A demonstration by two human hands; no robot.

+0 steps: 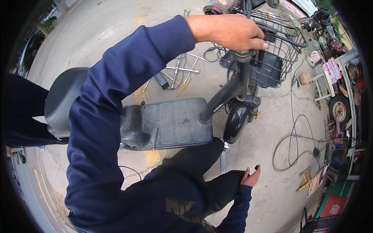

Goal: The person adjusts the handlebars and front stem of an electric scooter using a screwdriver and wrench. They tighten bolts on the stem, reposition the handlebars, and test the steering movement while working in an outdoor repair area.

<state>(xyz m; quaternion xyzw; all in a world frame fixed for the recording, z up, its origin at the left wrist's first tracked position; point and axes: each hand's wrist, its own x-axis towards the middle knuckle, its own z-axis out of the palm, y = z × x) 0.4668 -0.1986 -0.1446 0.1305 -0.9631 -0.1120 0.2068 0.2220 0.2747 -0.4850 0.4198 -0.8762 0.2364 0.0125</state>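
Observation:
A black electric scooter stands across the middle, with its ribbed footboard [173, 122], dark seat [64, 99] and front wheel fender [237, 120]. Reaching over it from the left, my left hand [233, 33] is closed over the handlebar at the top of the steering column [243, 72]. The wire front basket [285, 54] is just beyond that hand. My right hand [251, 177] is low by my knee, its fingers curled around a small dark piece [257, 167] too small to name. On the ground by the front wheel lies a silver wrench [223, 159].
Behind the footboard lie cross-shaped lug wrenches [180, 70] and a dark block [161, 80]. A coiled hose [278, 155] spreads on the concrete at right, before cluttered shelves and a small wheel [340, 110]. Another person's dark trouser legs [25, 112] stand at far left.

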